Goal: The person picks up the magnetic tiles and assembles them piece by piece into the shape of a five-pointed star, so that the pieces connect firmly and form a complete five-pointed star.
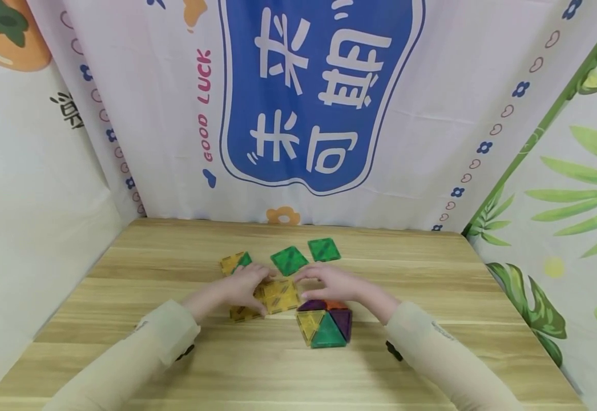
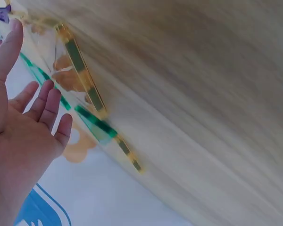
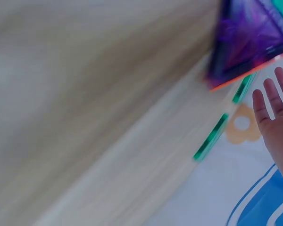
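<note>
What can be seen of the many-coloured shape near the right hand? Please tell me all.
The many-coloured shape sits on the wooden table, below the right hand in the head view. Yellow, green, purple and orange pieces, some triangular, fit together; they look like translucent plastic with darker rims. It seems raised toward its middle. Whether the hand or the neighbouring yellow tile touches it is unclear.

Both hands [image 1: 245, 284] [image 1: 333, 282] (loosely curved), slightly apart

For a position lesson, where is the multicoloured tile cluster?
In the head view, the multicoloured cluster lies slightly right of centre, below the right hand, lower-right of the yellow squares.
</note>
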A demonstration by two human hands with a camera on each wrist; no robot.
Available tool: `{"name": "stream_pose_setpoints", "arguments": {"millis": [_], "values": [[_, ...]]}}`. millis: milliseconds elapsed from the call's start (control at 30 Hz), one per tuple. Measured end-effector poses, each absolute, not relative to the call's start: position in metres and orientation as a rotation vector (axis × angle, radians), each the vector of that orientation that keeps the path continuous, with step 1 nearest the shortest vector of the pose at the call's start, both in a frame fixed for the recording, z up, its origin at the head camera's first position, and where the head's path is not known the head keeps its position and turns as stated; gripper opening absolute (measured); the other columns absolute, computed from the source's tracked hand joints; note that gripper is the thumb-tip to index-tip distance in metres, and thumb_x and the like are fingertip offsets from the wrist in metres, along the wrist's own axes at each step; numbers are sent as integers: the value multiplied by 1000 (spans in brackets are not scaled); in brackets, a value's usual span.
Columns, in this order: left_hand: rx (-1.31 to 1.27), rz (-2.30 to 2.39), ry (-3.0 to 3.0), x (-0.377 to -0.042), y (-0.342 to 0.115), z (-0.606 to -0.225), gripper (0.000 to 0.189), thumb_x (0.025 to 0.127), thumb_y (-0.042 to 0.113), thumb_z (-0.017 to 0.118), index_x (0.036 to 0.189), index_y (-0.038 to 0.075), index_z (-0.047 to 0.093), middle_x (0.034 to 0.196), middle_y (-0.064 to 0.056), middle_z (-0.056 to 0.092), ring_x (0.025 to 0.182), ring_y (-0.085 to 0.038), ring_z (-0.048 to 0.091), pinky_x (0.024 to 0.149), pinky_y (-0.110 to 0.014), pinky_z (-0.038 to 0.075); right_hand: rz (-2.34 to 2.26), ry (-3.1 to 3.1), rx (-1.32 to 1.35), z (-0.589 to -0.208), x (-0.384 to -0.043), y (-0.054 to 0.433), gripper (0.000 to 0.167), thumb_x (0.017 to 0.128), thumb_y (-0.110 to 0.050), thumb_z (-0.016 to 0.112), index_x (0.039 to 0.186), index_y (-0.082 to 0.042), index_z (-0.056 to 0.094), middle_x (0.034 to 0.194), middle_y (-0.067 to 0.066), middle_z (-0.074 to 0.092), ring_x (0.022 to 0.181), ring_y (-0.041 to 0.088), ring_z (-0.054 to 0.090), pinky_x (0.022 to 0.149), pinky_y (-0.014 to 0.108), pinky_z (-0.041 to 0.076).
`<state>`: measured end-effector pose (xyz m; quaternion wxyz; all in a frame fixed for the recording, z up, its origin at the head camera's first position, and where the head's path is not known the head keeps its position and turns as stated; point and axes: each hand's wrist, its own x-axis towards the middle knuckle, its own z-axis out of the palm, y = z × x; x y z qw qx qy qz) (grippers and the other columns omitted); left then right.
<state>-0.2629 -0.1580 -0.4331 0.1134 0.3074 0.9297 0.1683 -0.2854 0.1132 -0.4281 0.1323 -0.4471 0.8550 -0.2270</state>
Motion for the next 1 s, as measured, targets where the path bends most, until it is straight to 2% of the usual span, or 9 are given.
{"name": "stream_pose_setpoints", "arguments": {"millis": [133, 267, 367, 600, 700, 1000], "values": [[867, 475, 2736, -264, -169, -433, 83, 68, 45, 81, 132, 3, 48, 131, -11, 51, 124, -31, 42, 101, -62, 28, -454, 2490, -1376, -430, -293, 90, 49, 92, -37, 61, 136, -18, 52, 144, 0, 44, 135, 19, 35, 111, 40, 31], [862, 488, 2744, -266, -177, -441, 73, 69, 47, 80, 124, 5, 55, 116, -4, 56, 112, -24, 47, 98, -58, 31, -370, 2424, -1443, -431, -299, 75, 50, 92, -35, 61, 138, -18, 50, 148, 2, 40, 137, 20, 32, 111, 39, 30], [875, 508, 2754, -267, -182, -446, 69, 69, 48, 79, 121, 8, 58, 111, -1, 56, 109, -21, 48, 97, -58, 31, -320, 2368, -1477, -431, -301, 70, 48, 93, -34, 59, 138, -19, 50, 148, 0, 40, 137, 18, 33, 111, 38, 31], [877, 536, 2750, -268, -188, -450, 63, 69, 47, 79, 119, 13, 60, 107, 2, 56, 105, -18, 48, 94, -55, 32, -269, 2342, -1477, -434, -301, 69, 45, 95, -33, 55, 139, -21, 49, 149, -4, 38, 137, 15, 33, 112, 36, 30], [864, 546, 2743, -267, -190, -450, 60, 70, 46, 79, 118, 14, 59, 107, 3, 55, 105, -18, 48, 95, -59, 31, -258, 2338, -1483, -435, -302, 69, 46, 95, -32, 55, 139, -21, 48, 150, -4, 37, 138, 15, 32, 112, 36, 30], [914, 549, 2724, -265, -201, -447, 57, 73, 41, 78, 118, 11, 60, 108, 1, 57, 104, -21, 50, 94, -62, 30, -261, 2318, -1476, -432, -303, 69, 46, 95, -27, 58, 139, -20, 48, 150, -3, 37, 137, 17, 32, 112, 36, 30]]}}
